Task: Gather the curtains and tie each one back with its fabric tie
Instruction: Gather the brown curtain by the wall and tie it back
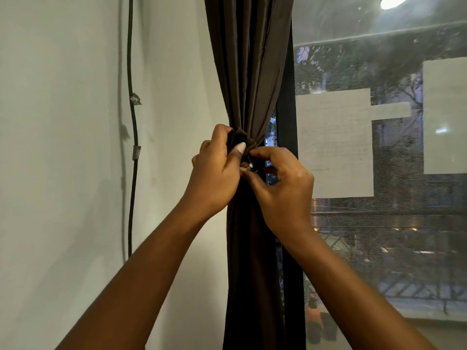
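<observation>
A dark brown curtain [249, 66] hangs gathered into a narrow bundle at the left edge of the window. A matching brown fabric tie [241, 137] wraps the bundle at its pinched waist. My left hand [214, 173] grips the tie and the bundle from the left, thumb pressed on the fabric. My right hand [280, 183] comes in from the right and pinches the tie's end just below the wrap, fingers curled. The knot itself is partly hidden behind my fingers.
A white wall [63, 147] is on the left with a black cable [132, 122] running down it, taped in places. The black window frame [288, 122] stands just right of the curtain. The window [379, 147] has a mesh screen and white paper patches.
</observation>
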